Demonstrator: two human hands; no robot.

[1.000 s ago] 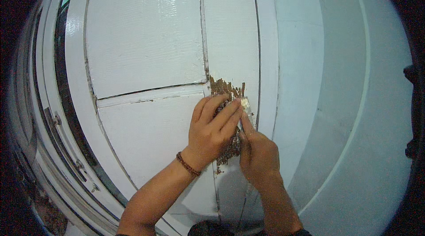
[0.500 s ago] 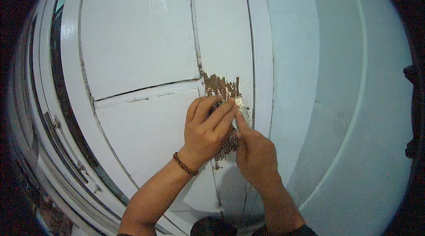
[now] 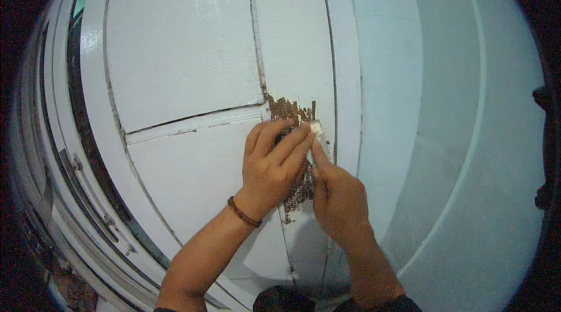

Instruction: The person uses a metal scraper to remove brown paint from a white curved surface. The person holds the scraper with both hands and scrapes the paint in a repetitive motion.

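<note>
A patch of white paint is stripped off the white door (image 3: 187, 37), baring brown wood (image 3: 287, 108) in a ragged, streaked area. Over this patch my right hand (image 3: 342, 201) is closed around a flat metal scraper (image 3: 316, 129), its forefinger stretched along the tool. Pale paint flakes sit at the scraper's upper end; my fingers hide most of its handle. My left hand (image 3: 272, 157) lies with fingers stretched out, its fingertips against the scraper's left side and the bare wood. A brown beaded bracelet (image 3: 243, 212) circles my left wrist.
Grooves and a raised rail (image 3: 198, 122) divide the door into panels. To the right stands a pale blue-grey wall (image 3: 444, 136). Along the left side run another door's frame and a metal handle (image 3: 76, 163).
The scraper and both hands have shifted slightly upward along the bare patch. My grip looks the same.
</note>
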